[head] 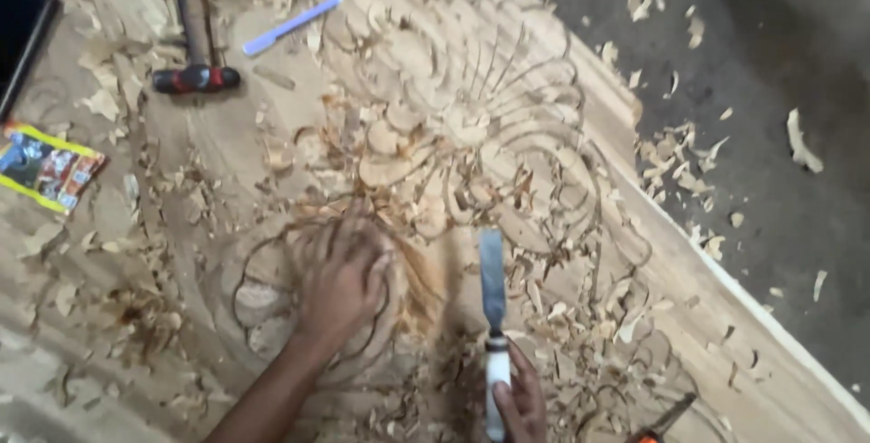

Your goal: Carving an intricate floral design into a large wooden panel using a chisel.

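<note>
A large wooden panel (227, 149) carved with scrolling lines fills the view, littered with wood shavings (412, 149). My left hand (343, 275) lies palm-down on the carved surface among the chips, fingers spread and blurred. My right hand (518, 399), at the bottom edge, grips the white handle of a flat chisel (491, 284). The chisel's steel blade points away from me over the carving, just right of my left hand.
A hammer (192, 62) with a red-and-black head lies at the top left, and a pale blue pen (292, 24) is beside it. A colourful packet (47, 167) and a dark flat object (23, 31) sit at the left. An orange-handled tool (662, 423) pokes in at the bottom right. A dark floor (770, 90) scattered with chips lies beyond the panel's right edge.
</note>
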